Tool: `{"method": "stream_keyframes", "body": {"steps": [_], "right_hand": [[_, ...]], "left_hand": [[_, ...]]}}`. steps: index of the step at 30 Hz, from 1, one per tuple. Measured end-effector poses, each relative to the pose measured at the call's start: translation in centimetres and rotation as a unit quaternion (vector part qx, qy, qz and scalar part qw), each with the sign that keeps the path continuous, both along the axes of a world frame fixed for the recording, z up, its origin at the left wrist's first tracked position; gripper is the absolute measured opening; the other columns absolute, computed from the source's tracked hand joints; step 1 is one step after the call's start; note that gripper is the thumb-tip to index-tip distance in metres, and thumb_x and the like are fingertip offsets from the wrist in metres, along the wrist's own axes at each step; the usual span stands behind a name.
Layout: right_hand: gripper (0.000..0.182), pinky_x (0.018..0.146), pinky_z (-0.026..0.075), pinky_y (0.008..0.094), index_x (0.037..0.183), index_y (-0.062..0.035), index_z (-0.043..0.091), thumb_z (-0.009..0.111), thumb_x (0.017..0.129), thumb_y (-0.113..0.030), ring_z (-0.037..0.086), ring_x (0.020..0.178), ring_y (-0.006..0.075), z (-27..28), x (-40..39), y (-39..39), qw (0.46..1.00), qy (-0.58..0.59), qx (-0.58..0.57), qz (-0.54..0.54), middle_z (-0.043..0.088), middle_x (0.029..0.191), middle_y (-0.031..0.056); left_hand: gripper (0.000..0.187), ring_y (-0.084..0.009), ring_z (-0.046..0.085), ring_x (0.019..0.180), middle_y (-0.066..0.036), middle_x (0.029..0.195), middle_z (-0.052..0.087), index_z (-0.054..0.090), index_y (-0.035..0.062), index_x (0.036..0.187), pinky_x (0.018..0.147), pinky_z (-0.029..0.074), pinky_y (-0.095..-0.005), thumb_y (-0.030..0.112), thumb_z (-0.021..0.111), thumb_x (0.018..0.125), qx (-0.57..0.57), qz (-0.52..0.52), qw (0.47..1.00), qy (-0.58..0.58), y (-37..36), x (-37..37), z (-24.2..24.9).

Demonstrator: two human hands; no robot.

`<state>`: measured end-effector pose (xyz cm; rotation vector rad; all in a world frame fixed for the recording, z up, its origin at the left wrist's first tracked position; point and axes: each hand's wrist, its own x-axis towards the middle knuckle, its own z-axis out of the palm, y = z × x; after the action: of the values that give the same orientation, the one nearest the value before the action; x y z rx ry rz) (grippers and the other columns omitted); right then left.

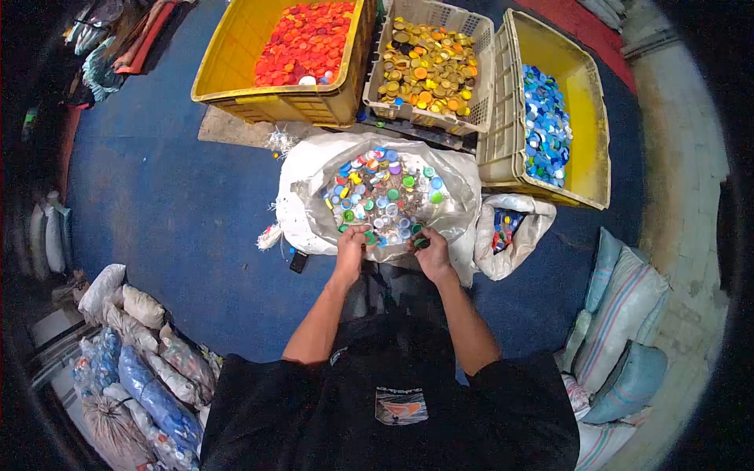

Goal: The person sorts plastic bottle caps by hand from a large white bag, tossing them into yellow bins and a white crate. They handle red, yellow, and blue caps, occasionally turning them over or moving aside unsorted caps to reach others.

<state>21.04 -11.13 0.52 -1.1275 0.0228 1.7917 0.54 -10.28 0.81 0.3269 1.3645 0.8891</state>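
A large white sack [297, 206] lies open in front of me, with mixed bottle caps [382, 199] of many colours spread inside its clear liner. At the sack's near left edge, my left hand [355, 245] has its fingers curled round a green cap [370, 237]. My right hand [433, 253] is at the near right edge, fingers closed on a dark green cap [419, 242]. Both hands are just above the nearest caps and apart from each other.
Beyond the sack stand a yellow crate [228, 94] of red caps, a pale crate [485, 110] of yellow caps and another crate [591, 129] of blue caps. A small sack [534, 235] sits at right. Filled bags [149, 392] and sacks [620, 322] lie on both sides.
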Motion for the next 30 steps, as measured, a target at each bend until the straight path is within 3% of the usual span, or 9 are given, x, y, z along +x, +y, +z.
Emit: {"method": "stream_keyframes", "body": {"steps": [3, 6, 9, 13, 14, 18, 21, 27, 30], "right_hand": [[0.024, 0.064, 0.046, 0.0341, 0.073, -0.0052, 0.055, 0.062, 0.083, -0.026, 0.056, 0.069, 0.0203, 0.2, -1.1, 0.5, 0.996, -0.055, -0.066, 0.003, 0.054, 0.068, 0.0067], [0.025, 0.06, 0.046, 0.032, 0.077, -0.0074, 0.06, 0.068, 0.077, -0.031, 0.058, 0.062, 0.0186, -1.3, -1.7, 1.2, 0.973, -0.175, -0.022, 0.152, 0.059, 0.069, 0.0041], [0.027, 0.06, 0.048, 0.0309, 0.082, -0.0055, 0.064, 0.072, 0.075, -0.031, 0.061, 0.063, 0.0194, -2.5, -4.9, 2.0, 0.821, -0.477, 0.159, 0.269, 0.063, 0.069, 0.0064], [0.026, 0.065, 0.048, 0.036, 0.094, -0.0037, 0.064, 0.071, 0.072, -0.016, 0.061, 0.071, 0.0262, 1.1, -8.8, 4.1, 0.682, -0.575, 0.222, 0.393, 0.063, 0.077, 0.0101], [0.031, 0.073, 0.05, 0.0426, 0.102, -0.0076, 0.063, 0.068, 0.073, -0.017, 0.062, 0.084, 0.0333, -3.3, -9.6, 3.7, 0.659, -0.599, 0.302, 0.341, 0.062, 0.089, 0.0134], [0.038, 0.08, 0.049, 0.0484, 0.117, -0.0126, 0.057, 0.061, 0.079, -0.02, 0.061, 0.091, 0.0386, -2.1, -12.0, 5.0, 0.562, -0.633, 0.276, 0.456, 0.056, 0.114, 0.0176], [0.039, 0.08, 0.049, 0.0498, 0.119, -0.0134, 0.055, 0.057, 0.081, -0.02, 0.061, 0.092, 0.0406, -1.2, -13.3, 6.2, 0.518, -0.643, 0.248, 0.507, 0.055, 0.113, 0.0187], [0.034, 0.078, 0.05, 0.051, 0.115, -0.0119, 0.055, 0.056, 0.081, -0.021, 0.062, 0.089, 0.0413, -2.2, -13.9, 7.4, 0.477, -0.647, 0.234, 0.547, 0.055, 0.111, 0.0198], [0.033, 0.075, 0.051, 0.0507, 0.111, -0.0108, 0.056, 0.058, 0.08, -0.022, 0.062, 0.087, 0.041, -1.9, -13.9, 7.3, 0.486, -0.65, 0.239, 0.533, 0.056, 0.107, 0.0195]], "left_hand": [[0.011, -0.0193, 0.055, 0.073, -0.005, 0.083, 0.054, 0.054, 0.0054, 0.092, 0.065, 0.048, -0.0323, 0.008, 0.051, 0.081, -0.029, 0.12, 0.976, -0.18, 0.1, -1.0, 1.0], [0.006, -0.0149, 0.05, 0.065, -0.002, 0.075, 0.052, 0.053, 0.0091, 0.087, 0.059, 0.043, -0.0286, 0.014, 0.053, 0.084, -0.057, 0.154, 0.956, -0.245, -0.6, -2.7, 0.8], [0.011, -0.012, 0.046, 0.06, 0.002, 0.072, 0.051, 0.052, 0.0108, 0.087, 0.057, 0.041, -0.0278, 0.021, 0.055, 0.088, -0.065, 0.13, 0.946, -0.29, -2.2, -5.3, -0.4], [0.018, -0.0093, 0.044, 0.056, 0.001, 0.081, 0.059, 0.053, 0.0116, 0.095, 0.048, 0.041, -0.0247, 0.029, 0.058, 0.092, -0.114, 0.11, 0.983, -0.098, -2.7, -6.3, 2.8], [0.022, -0.0122, 0.055, 0.063, -0.004, 0.097, 0.063, 0.051, 0.0099, 0.104, 0.051, 0.051, -0.0287, 0.028, 0.058, 0.093, -0.113, 0.096, 0.985, -0.083, -3.4, -7.1, 2.0], [0.023, -0.0246, 0.064, 0.088, -0.01, 0.112, 0.06, 0.048, 0.0067, 0.11, 0.07, 0.059, -0.0455, 0.023, 0.053, 0.095, -0.108, 0.131, 0.979, -0.111, -3.9, -8.1, 3.0], [0.022, -0.0236, 0.062, 0.088, -0.01, 0.108, 0.06, 0.048, 0.0069, 0.111, 0.073, 0.059, -0.0468, 0.022, 0.052, 0.095, -0.11, 0.162, 0.969, -0.149, -4.2, -9.0, 2.5], [0.03, -0.0174, 0.057, 0.087, -0.006, 0.099, 0.057, 0.048, 0.0039, 0.118, 0.082, 0.051, -0.0363, 0.0, 0.051, 0.088, -0.056, 0.174, 0.943, -0.278, -3.7, -9.8, 0.8], [0.04, -0.0148, 0.054, 0.086, -0.005, 0.102, 0.055, 0.047, 0.0023, 0.12, 0.084, 0.045, -0.0302, -0.007, 0.048, 0.081, -0.078, 0.178, 0.958, -0.21, -2.5, -9.0, 2.2]]}}
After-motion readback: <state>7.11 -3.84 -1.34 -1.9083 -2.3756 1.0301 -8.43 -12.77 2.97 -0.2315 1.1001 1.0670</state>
